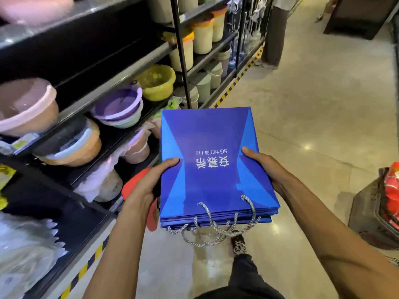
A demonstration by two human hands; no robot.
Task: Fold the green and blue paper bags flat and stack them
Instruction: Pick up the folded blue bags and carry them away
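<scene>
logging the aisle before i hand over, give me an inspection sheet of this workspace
surface: no table seen; stack held above glossy beige floor
job's things: stack of flat blue paper bags, grey rope handles hanging at near end; green bag not clearly seen
clutter: red item under left hand, unidentifiable
hands: left hand and right hand grip the stack's sides, thumbs on top
cables: nothing seen
surroundings: black shelving with plastic basins at left; another person's legs ahead
</scene>
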